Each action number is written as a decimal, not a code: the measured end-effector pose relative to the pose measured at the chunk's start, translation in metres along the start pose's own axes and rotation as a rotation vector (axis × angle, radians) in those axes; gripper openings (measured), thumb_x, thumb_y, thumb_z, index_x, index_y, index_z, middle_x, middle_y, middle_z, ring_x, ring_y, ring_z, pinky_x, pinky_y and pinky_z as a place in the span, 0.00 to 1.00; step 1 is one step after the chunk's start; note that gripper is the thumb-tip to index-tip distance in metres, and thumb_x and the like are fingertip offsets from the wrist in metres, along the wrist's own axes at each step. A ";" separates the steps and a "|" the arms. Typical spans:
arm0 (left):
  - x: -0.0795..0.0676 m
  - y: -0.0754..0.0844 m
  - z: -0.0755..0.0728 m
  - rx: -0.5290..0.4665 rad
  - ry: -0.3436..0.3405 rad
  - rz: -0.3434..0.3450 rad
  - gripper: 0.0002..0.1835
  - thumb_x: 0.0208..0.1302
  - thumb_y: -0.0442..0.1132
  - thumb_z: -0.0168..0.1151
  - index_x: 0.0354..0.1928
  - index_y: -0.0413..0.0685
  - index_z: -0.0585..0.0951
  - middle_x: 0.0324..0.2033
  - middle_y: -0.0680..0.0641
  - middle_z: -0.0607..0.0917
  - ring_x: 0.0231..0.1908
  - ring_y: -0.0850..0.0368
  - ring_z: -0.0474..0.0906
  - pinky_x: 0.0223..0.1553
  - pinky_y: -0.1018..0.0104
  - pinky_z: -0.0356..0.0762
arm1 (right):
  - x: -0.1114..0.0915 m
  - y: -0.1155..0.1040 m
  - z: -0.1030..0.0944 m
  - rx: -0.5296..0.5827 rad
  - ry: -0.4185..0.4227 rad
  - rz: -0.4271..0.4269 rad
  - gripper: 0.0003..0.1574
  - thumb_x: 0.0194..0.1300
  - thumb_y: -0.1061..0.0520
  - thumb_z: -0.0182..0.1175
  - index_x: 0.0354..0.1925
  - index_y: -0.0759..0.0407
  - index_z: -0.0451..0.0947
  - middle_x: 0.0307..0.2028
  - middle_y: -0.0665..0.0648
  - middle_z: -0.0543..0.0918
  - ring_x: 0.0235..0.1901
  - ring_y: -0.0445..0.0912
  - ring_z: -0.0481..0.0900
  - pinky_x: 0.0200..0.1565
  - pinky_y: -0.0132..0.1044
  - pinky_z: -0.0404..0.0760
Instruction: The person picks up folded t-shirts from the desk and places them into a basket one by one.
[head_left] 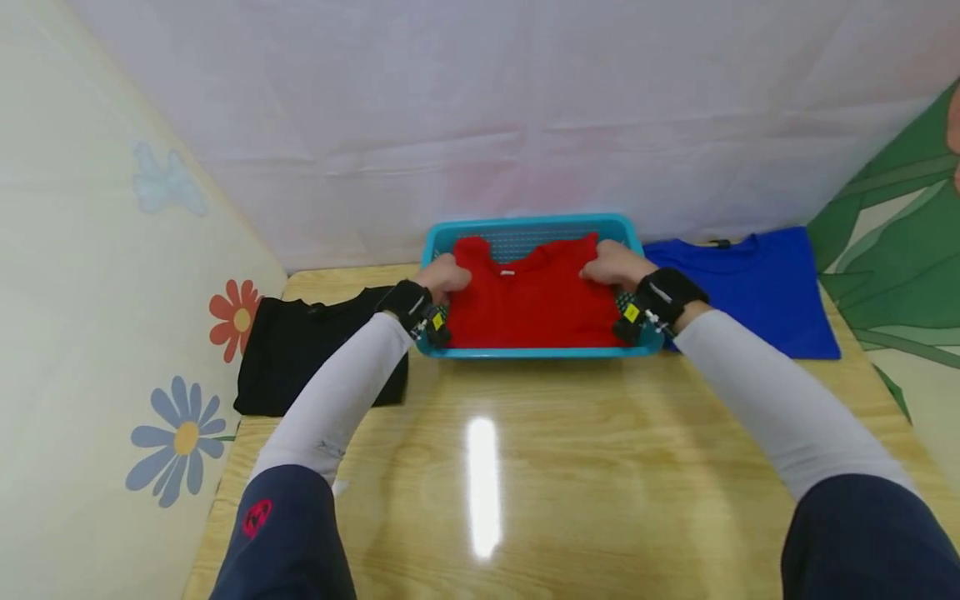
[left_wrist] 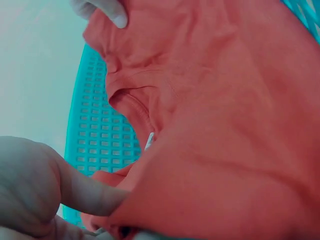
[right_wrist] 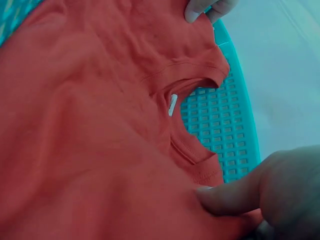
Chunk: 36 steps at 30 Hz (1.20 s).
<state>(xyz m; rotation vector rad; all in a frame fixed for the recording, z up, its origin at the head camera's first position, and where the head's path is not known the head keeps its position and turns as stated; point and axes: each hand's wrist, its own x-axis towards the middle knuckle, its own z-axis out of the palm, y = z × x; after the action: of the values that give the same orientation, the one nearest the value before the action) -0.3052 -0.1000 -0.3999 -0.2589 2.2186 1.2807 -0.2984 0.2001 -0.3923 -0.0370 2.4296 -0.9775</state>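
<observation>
A red T-shirt lies spread across a blue plastic basket, its neckline toward the basket's back wall and a small white label at the collar. My left hand pinches the shirt near its left shoulder, thumb on top of the cloth. At the opposite shoulder my right hand pinches the fabric the same way. In the left wrist view the left thumb presses on the red cloth; the right thumb does so in the right wrist view. The fingers under the cloth are mostly hidden.
A folded black shirt lies left of the basket, partly under my left arm. To the right is a folded blue shirt, touching the basket's side. The wooden table meets a white cloth-covered wall behind the basket.
</observation>
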 end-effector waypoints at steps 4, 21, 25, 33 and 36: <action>0.025 -0.006 0.005 0.023 0.005 -0.038 0.31 0.76 0.30 0.46 0.78 0.33 0.59 0.68 0.37 0.70 0.59 0.41 0.73 0.58 0.47 0.83 | 0.004 0.003 0.001 -0.001 -0.030 0.019 0.31 0.77 0.64 0.46 0.69 0.83 0.54 0.50 0.70 0.62 0.44 0.59 0.65 0.47 0.47 0.70; 0.012 0.009 0.009 -0.028 -0.043 -0.048 0.38 0.80 0.41 0.52 0.85 0.41 0.53 0.86 0.44 0.51 0.84 0.43 0.50 0.83 0.49 0.55 | 0.010 0.000 0.012 -0.387 0.003 0.006 0.23 0.75 0.61 0.45 0.20 0.52 0.59 0.18 0.49 0.57 0.23 0.45 0.57 0.37 0.41 0.61; 0.006 0.017 0.004 -0.073 -0.045 -0.047 0.36 0.81 0.43 0.53 0.84 0.42 0.56 0.86 0.44 0.49 0.84 0.42 0.47 0.84 0.47 0.52 | 0.006 -0.007 0.011 -0.388 0.023 0.007 0.25 0.76 0.60 0.45 0.20 0.51 0.57 0.18 0.48 0.55 0.21 0.44 0.56 0.33 0.38 0.60; -0.009 0.035 -0.007 -0.100 -0.037 -0.039 0.41 0.80 0.42 0.56 0.86 0.43 0.50 0.85 0.45 0.50 0.83 0.43 0.50 0.83 0.47 0.53 | 0.004 -0.016 0.004 -0.415 0.021 0.055 0.24 0.80 0.55 0.48 0.23 0.53 0.59 0.18 0.49 0.57 0.21 0.43 0.60 0.29 0.36 0.65; -0.014 0.042 -0.016 -0.094 -0.041 -0.025 0.38 0.81 0.43 0.55 0.85 0.42 0.54 0.85 0.44 0.53 0.83 0.43 0.52 0.83 0.46 0.54 | 0.003 -0.019 0.002 -0.419 0.026 0.050 0.25 0.80 0.55 0.48 0.22 0.52 0.59 0.17 0.48 0.56 0.19 0.43 0.60 0.27 0.36 0.66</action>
<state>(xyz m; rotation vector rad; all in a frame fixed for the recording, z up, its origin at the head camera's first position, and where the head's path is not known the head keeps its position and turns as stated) -0.3176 -0.0931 -0.3553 -0.2925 2.1170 1.3667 -0.3032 0.1846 -0.3822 -0.1094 2.6033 -0.4365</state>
